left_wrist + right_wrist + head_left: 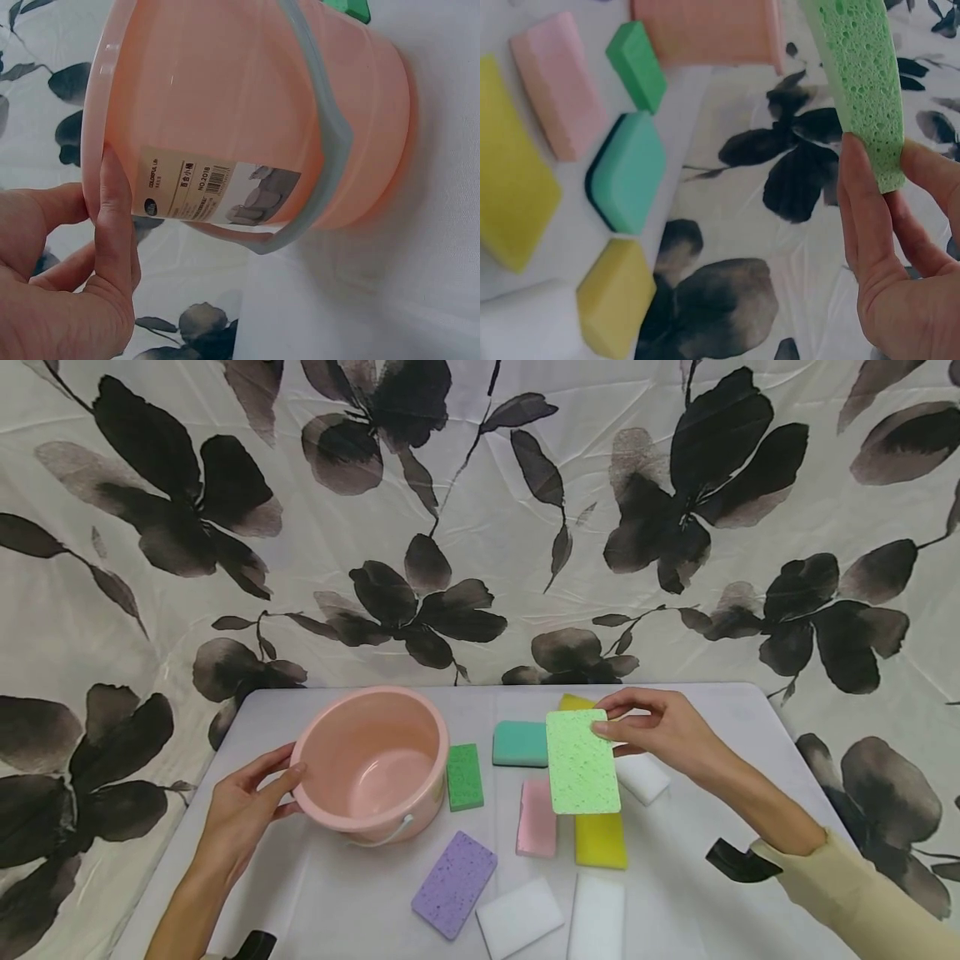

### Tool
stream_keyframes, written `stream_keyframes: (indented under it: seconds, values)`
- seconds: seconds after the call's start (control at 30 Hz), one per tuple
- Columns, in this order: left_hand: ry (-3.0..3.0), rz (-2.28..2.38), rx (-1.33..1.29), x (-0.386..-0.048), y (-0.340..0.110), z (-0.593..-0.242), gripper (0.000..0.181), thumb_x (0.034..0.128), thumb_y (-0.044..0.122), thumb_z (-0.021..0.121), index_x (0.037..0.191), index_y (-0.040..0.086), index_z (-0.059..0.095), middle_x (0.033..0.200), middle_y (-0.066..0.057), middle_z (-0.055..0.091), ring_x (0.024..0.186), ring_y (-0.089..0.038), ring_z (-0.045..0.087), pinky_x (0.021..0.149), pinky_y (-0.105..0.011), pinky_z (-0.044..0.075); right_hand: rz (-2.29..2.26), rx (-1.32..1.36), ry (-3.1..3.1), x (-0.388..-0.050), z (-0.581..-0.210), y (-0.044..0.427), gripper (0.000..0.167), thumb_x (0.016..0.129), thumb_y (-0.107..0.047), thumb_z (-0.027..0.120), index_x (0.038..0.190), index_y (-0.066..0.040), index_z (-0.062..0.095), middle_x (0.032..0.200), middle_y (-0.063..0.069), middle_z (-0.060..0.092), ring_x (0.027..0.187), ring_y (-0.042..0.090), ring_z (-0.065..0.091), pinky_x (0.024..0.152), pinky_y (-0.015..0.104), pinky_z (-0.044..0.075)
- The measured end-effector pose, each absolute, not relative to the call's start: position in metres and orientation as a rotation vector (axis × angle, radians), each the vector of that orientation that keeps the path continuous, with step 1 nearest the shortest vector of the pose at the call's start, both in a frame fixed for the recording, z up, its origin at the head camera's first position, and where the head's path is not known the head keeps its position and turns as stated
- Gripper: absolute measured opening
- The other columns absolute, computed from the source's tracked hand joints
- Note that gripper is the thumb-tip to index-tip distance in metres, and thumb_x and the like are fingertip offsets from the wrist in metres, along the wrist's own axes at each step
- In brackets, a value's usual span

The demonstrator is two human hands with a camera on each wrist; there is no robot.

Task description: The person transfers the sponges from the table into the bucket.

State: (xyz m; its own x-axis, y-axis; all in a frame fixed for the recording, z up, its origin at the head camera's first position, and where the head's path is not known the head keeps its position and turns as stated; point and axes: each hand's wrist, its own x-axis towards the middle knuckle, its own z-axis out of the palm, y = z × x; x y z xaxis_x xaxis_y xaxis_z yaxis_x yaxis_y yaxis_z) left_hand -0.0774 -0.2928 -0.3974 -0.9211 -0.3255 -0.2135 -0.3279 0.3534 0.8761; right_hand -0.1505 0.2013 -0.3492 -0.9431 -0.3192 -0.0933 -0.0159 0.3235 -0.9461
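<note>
My left hand grips the rim of a pink bucket, thumb on one side and fingers on the other. In the left wrist view the bucket shows a paper label and a grey handle hanging down. Raised over the table, a light green sponge is pinched at its edge by my right hand. The right wrist view shows this porous sponge between thumb and fingers, apart from everything else. Part of a yellow sponge is hidden behind it.
Around the bucket lie a green sponge, a teal sponge, a pink sponge and a purple sponge. White sponges lie near the front and right. Behind the table hangs a floral cloth.
</note>
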Motion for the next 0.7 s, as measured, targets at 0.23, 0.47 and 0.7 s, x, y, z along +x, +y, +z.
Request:
stream_keyframes:
  seconds: [0.23, 0.47, 0.7]
  values:
    - [2.595, 1.665, -0.607, -0.078, -0.293, -0.397, 0.068, 0.1002, 0.043, 0.066, 0.155, 0.01, 0.045, 0.15, -0.015, 0.048, 0.093, 0.002, 0.062, 0.076, -0.021, 0.06, -1.648, -0.329, 2.332, -0.16, -0.337, 0.184, 0.044, 0.091, -0.025, 0.081, 0.124, -0.001, 0.066, 0.114, 0.02, 0.061, 0.091, 0.022, 0.075, 0.08, 0.038, 0.063]
    - [2.58, 1.682, -0.612, -0.079, -0.293, -0.397, 0.067, 0.1001, 0.042, 0.067, 0.155, 0.009, 0.046, 0.152, -0.015, 0.047, 0.094, 0.001, 0.062, 0.076, -0.022, 0.061, -1.708, -0.362, 2.291, -0.17, -0.332, 0.166, 0.042, 0.09, -0.023, 0.082, 0.122, 0.0, 0.067, 0.111, 0.02, 0.062, 0.091, 0.023, 0.074, 0.081, 0.043, 0.063]
    - [2.578, 1.676, -0.629, -0.078, -0.293, -0.398, 0.067, 0.0994, 0.043, 0.068, 0.154, 0.01, 0.047, 0.152, -0.015, 0.047, 0.094, 0.002, 0.061, 0.076, -0.022, 0.061, -1.812, -0.42, 2.202, -0.179, -0.326, 0.147, 0.039, 0.089, -0.015, 0.082, 0.121, 0.001, 0.067, 0.106, 0.019, 0.066, 0.086, 0.024, 0.074, 0.078, 0.044, 0.064]
